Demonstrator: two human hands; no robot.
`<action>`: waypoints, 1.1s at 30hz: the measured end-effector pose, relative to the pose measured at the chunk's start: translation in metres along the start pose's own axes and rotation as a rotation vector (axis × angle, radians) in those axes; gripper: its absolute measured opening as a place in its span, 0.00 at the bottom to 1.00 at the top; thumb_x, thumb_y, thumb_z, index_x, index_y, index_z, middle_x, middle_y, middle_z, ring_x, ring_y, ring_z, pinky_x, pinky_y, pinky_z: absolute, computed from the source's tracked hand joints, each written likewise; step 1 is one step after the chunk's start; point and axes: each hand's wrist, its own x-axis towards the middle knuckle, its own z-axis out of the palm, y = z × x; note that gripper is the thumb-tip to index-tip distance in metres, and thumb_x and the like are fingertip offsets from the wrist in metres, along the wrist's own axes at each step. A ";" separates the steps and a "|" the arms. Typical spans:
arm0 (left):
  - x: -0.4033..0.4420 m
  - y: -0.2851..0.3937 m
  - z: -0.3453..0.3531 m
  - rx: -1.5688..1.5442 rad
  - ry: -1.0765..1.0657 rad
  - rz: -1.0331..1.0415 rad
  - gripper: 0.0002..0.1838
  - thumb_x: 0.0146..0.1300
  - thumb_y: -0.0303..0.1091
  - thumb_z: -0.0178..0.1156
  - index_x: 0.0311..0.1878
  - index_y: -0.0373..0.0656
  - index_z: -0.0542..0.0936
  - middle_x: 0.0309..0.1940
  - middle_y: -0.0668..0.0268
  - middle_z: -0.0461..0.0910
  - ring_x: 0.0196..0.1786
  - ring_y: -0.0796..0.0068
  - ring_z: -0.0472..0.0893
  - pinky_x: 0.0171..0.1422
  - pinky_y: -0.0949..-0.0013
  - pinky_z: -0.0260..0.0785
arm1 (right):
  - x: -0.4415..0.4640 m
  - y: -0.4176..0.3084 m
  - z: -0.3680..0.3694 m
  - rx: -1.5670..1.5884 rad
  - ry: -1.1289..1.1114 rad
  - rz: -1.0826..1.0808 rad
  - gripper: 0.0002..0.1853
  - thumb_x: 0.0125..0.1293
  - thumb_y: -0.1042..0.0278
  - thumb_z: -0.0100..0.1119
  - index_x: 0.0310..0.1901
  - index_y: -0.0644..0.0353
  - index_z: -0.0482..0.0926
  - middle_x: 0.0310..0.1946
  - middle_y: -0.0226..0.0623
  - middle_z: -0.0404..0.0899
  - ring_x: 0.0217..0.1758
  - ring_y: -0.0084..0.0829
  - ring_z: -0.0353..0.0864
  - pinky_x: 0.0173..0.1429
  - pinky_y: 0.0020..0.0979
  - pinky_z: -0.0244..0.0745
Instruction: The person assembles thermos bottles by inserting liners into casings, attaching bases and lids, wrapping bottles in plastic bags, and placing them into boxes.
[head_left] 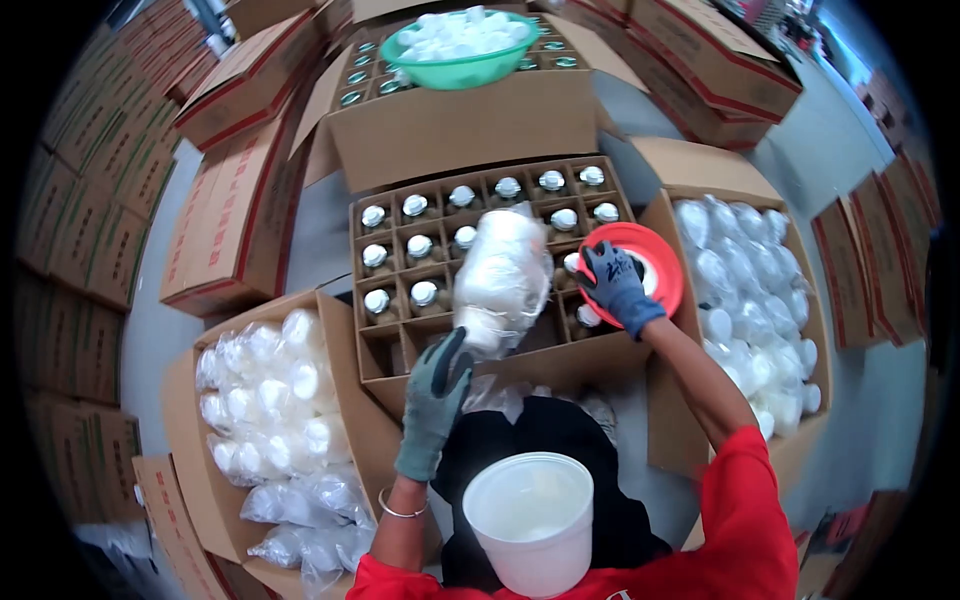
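Note:
A white bottle in clear plastic wrap [500, 270] lies slanted over the divided carton [480, 375], its capped end toward me. My left hand [435, 400], in a grey-green glove, is at that end with thumb and fingers apart; whether it touches is unclear. My right hand [615, 280], in a grey glove with dark markings, bends its fingers over the left rim of a red bowl [665, 265], close beside a capped bottle [572, 262]. What those fingers hold, if anything, is hidden. Several silver-white-capped bottles [420, 245] stand in the carton's cells.
A white tub [528, 500] rests at my lap. Open cartons with wrapped white bottles stand left [270, 400] and right [750, 300]. A green basin [460, 68] full of white pieces sits on another divided carton behind. Stacked closed boxes [225, 215] line both sides.

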 end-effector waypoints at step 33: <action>0.010 -0.032 0.008 -1.527 -0.111 -0.265 0.40 0.62 0.67 0.53 0.69 0.50 0.64 0.67 0.61 0.67 0.68 0.57 0.65 0.69 0.42 0.60 | 0.029 -0.184 -0.165 0.169 0.191 -0.535 0.33 0.56 0.47 0.63 0.58 0.61 0.71 0.46 0.48 0.74 0.35 0.41 0.81 0.34 0.40 0.76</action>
